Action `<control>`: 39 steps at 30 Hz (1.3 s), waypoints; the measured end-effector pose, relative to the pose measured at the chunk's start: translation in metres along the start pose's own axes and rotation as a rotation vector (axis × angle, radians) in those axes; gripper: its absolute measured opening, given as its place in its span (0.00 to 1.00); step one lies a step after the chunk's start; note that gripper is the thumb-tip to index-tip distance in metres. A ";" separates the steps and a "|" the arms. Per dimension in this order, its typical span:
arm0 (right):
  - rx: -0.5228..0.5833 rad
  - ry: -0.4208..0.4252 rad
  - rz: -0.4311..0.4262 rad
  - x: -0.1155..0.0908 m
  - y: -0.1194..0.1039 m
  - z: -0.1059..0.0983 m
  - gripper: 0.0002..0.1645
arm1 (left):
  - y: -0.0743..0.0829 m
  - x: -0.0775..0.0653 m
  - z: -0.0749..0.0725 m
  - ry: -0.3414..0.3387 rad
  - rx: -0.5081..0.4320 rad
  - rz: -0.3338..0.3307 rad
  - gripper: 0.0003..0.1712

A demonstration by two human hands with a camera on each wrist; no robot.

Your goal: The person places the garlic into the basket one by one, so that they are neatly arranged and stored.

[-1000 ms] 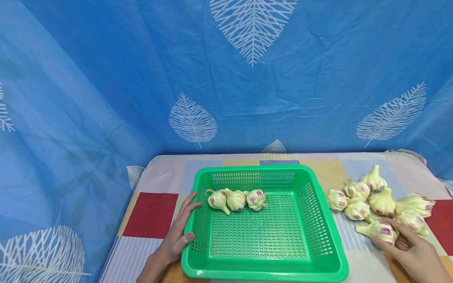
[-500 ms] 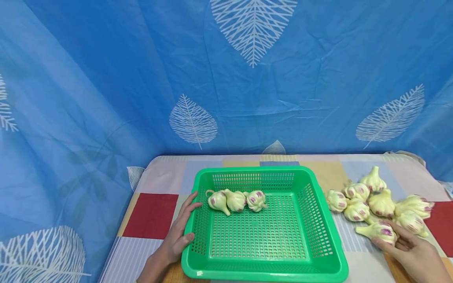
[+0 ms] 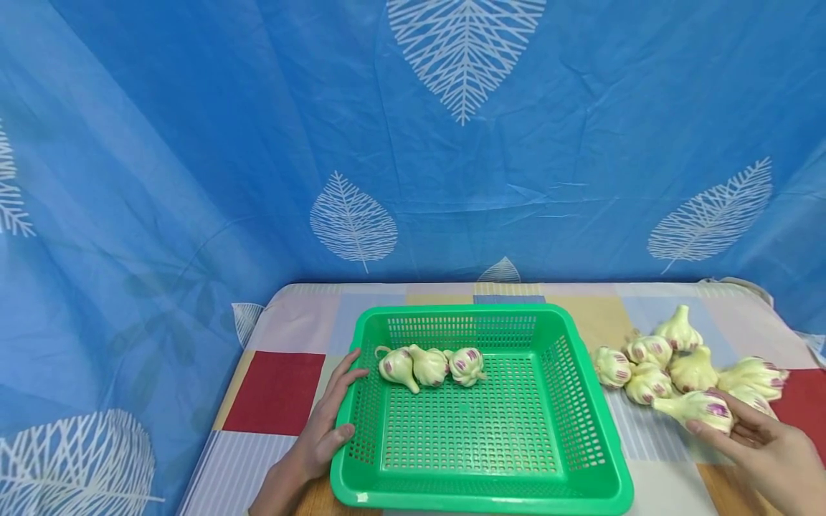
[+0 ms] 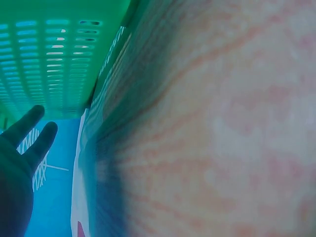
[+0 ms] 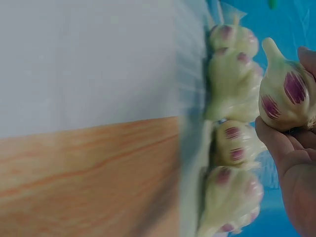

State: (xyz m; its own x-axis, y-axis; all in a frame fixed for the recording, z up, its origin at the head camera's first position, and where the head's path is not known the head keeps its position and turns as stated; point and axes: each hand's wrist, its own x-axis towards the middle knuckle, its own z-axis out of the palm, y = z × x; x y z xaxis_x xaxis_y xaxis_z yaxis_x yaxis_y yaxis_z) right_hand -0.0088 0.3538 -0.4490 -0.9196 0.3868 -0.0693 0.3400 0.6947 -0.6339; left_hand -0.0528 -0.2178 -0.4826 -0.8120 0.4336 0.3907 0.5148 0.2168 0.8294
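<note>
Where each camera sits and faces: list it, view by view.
Head: head-worn, facing forward and down at the basket; left grip and right grip show.
Left wrist: worn there, looking toward the basket's slotted side; left grip shows.
Right wrist: worn there, looking toward the held garlic bulb; right grip shows.
Head and right wrist share that bulb.

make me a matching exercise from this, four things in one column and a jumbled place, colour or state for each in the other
Things
1. basket
2. left hand
3. right hand
4. curtain

Descriptions
A. pinching one garlic bulb
B. blue with white leaf shapes
C. green, with three bulbs inside
D. at the basket's left rim, fingers extended

Pairs: 1-C, 2-D, 3-A, 4-B
</note>
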 end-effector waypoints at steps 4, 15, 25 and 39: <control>0.017 0.013 -0.037 0.002 -0.010 -0.008 0.45 | 0.000 0.000 -0.001 -0.003 0.004 0.002 0.37; 0.139 0.035 -0.193 0.015 -0.024 -0.029 0.41 | 0.000 0.000 -0.002 -0.005 0.002 0.015 0.37; 0.582 -0.008 -0.501 0.027 -0.033 -0.046 0.40 | 0.001 0.001 -0.001 -0.006 -0.006 0.009 0.37; 0.599 0.012 -0.616 0.039 -0.060 -0.067 0.41 | 0.001 0.001 0.000 0.003 -0.017 0.008 0.37</control>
State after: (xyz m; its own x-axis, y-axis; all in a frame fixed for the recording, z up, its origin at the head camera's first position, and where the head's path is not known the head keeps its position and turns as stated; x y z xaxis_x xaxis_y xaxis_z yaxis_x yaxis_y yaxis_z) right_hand -0.0515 0.3681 -0.3619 -0.9027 0.0543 0.4268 -0.3838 0.3464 -0.8560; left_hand -0.0530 -0.2169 -0.4815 -0.8087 0.4325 0.3987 0.5167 0.1982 0.8329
